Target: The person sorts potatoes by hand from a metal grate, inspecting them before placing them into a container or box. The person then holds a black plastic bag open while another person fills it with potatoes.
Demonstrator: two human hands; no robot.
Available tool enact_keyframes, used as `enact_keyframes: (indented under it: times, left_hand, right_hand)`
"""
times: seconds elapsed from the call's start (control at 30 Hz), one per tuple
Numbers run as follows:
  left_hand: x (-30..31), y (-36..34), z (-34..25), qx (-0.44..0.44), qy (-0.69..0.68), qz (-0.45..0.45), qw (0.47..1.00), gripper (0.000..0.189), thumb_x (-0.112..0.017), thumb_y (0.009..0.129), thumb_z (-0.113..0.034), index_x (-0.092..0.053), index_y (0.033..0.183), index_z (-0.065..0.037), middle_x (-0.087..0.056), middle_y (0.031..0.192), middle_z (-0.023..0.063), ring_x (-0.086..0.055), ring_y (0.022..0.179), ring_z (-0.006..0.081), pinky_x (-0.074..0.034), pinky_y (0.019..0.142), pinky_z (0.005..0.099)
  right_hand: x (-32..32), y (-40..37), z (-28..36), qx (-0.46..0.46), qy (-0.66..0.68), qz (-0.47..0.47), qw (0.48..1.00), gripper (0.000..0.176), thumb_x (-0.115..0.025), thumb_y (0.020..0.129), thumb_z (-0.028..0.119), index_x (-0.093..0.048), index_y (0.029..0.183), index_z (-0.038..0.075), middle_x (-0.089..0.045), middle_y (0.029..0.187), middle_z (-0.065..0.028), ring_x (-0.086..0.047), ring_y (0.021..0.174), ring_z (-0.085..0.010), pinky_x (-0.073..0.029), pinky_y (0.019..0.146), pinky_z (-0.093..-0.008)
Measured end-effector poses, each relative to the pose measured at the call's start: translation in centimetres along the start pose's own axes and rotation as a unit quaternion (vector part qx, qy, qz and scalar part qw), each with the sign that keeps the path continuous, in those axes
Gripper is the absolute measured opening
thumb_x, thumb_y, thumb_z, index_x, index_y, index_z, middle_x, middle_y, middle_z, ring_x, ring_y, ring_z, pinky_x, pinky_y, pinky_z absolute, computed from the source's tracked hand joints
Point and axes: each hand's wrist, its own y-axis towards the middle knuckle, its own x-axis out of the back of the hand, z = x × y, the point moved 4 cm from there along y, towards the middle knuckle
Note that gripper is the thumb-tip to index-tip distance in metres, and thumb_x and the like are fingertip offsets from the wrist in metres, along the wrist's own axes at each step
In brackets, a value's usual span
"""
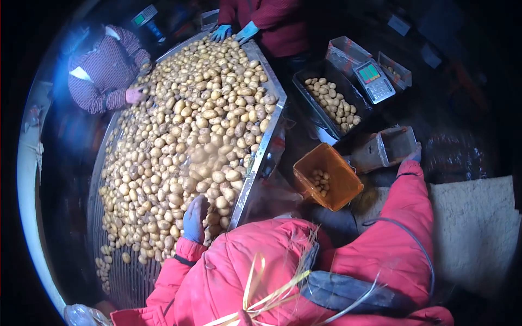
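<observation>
Right up close, it's the pink-red coat (239, 266), pale yellow strands (274, 298) lying across it, and out of the left sleeve shows the left grip (194, 220) in a blue-grey glove, up against the potatoes (179, 141) at the near edge of the heap! That heap spreads over the slatted, metal-edged desk (132, 280), bare slats showing near left. Over to the right, the orange bin (321, 156), a small batch of potatoes inside. Just beyond, arm at full stretch, the right grip (415, 154) is at the near right corner of the grey box (399, 142). How wide is either grip? Fingers small and blurred, so I can't fairly tell. Further out, the black crate (323, 70) carries more potatoes, the scale (376, 84) glowing green just beside it. And across the desk, one co-worker (97, 68) in a patterned top reaches into the heap; another (274, 22), in dark red, has blue gloves (247, 32) at its far end.
</observation>
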Motion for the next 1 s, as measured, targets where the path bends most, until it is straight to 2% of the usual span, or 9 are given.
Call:
enact_keyframes:
  times: [0.2, 0.27, 0.33, 0.37, 0.43, 0.47, 0.67, 0.9, 1.0]
  left_hand:
    - [3.1, -3.7, 1.8, 0.029, -0.053, -0.12, 0.991, 0.035, -0.059, 0.097, -0.019, -0.058, 0.128, -0.002, -0.065, 0.116, 0.0117, -0.062, 0.109, 0.0231, -0.05, 0.093, 0.0344]
    - [3.1, -5.1, 0.9, 0.105, -0.186, -0.176, 0.961, 0.038, -0.055, 0.1, -0.02, -0.055, 0.134, -0.003, -0.064, 0.121, 0.0113, -0.059, 0.117, 0.0205, -0.047, 0.101, 0.0351]
    - [3.8, -6.4, -1.5, 0.09, 0.002, -0.189, 0.978, 0.04, -0.055, 0.101, -0.022, -0.055, 0.134, 0.003, -0.059, 0.134, 0.0131, -0.054, 0.124, 0.0211, -0.043, 0.105, 0.0332]
    - [4.2, -7.1, -0.8, 0.078, 0.069, -0.212, 0.972, 0.046, -0.062, 0.096, -0.024, -0.055, 0.133, 0.002, -0.059, 0.131, 0.0165, -0.054, 0.123, 0.0258, -0.041, 0.106, 0.0375]
    - [4.9, -8.3, -0.7, -0.005, 0.241, -0.212, 0.947, 0.052, -0.066, 0.091, -0.027, -0.055, 0.133, 0.001, -0.059, 0.13, 0.0181, -0.055, 0.121, 0.0295, -0.041, 0.106, 0.0404]
    - [4.6, -8.9, -0.9, -0.088, 0.408, -0.194, 0.888, 0.058, -0.071, 0.086, -0.03, -0.055, 0.132, 0.0, -0.058, 0.128, 0.0198, -0.055, 0.118, 0.0331, -0.04, 0.105, 0.0434]
    - [3.2, -11.6, 2.1, -0.012, 0.562, -0.126, 0.818, 0.082, -0.056, 0.084, -0.062, -0.05, 0.134, 0.003, -0.05, 0.132, 0.0199, -0.039, 0.13, 0.0412, -0.02, 0.11, 0.0627]
    - [4.7, -11.8, 2.9, 0.022, 0.581, -0.175, 0.795, 0.074, -0.058, 0.083, -0.061, -0.057, 0.129, -0.002, -0.052, 0.136, 0.0176, -0.036, 0.134, 0.0405, -0.019, 0.11, 0.0642]
    - [5.3, -12.1, 2.7, 0.058, 0.538, -0.191, 0.819, 0.072, -0.061, 0.083, -0.059, -0.06, 0.127, -0.003, -0.051, 0.137, 0.0136, -0.034, 0.135, 0.0426, -0.017, 0.112, 0.0653]
  right_hand:
    - [-7.9, 0.0, -5.5, 0.094, -0.382, 0.066, 0.917, 0.044, -0.052, 0.096, 0.037, -0.06, 0.124, 0.003, -0.062, 0.118, -0.019, -0.057, 0.111, -0.0312, -0.044, 0.096, -0.0385]
    - [-13.4, -1.1, -11.7, 0.24, -0.578, 0.229, 0.746, 0.038, -0.055, 0.096, 0.031, -0.065, 0.116, 0.001, -0.067, 0.108, -0.0202, -0.062, 0.102, -0.03, -0.048, 0.089, -0.0354]
    - [-21.2, -9.3, -15.8, 0.416, -0.658, 0.391, 0.492, 0.038, -0.058, 0.094, 0.03, -0.064, 0.118, 0.0, -0.067, 0.105, -0.0219, -0.063, 0.101, -0.0296, -0.048, 0.089, -0.0357]
    - [-26.1, -17.6, -15.0, 0.201, -0.585, 0.363, 0.697, 0.04, -0.06, 0.094, 0.03, -0.063, 0.121, 0.001, -0.066, 0.11, -0.0196, -0.062, 0.105, -0.0308, -0.048, 0.091, -0.0381]
    - [-31.7, -25.7, -18.3, 0.236, -0.463, 0.452, 0.725, 0.046, -0.064, 0.091, 0.031, -0.059, 0.127, 0.002, -0.064, 0.117, -0.0196, -0.059, 0.113, -0.0344, -0.047, 0.097, -0.0415]
    - [-34.3, -29.8, -18.4, 0.379, -0.482, 0.489, 0.62, 0.047, -0.065, 0.091, 0.03, -0.058, 0.128, 0.002, -0.063, 0.12, -0.0199, -0.058, 0.115, -0.036, -0.045, 0.1, -0.0425]
    - [-41.5, -47.4, -24.9, 0.48, -0.431, 0.67, 0.368, 0.055, -0.066, 0.086, 0.038, -0.056, 0.128, 0.005, -0.055, 0.13, -0.0211, -0.051, 0.122, -0.039, -0.042, 0.104, -0.0467]
    - [-43.4, -63.9, -29.9, 0.53, -0.312, 0.754, 0.232, 0.071, -0.068, 0.076, 0.054, -0.055, 0.133, 0.013, -0.05, 0.133, -0.017, -0.046, 0.123, -0.0364, -0.038, 0.103, -0.0488]
    - [-44.9, -65.5, -35.3, 0.364, -0.356, 0.811, 0.289, 0.08, -0.069, 0.075, 0.059, -0.052, 0.138, 0.012, -0.05, 0.135, -0.018, -0.047, 0.124, -0.0376, -0.039, 0.105, -0.0456]
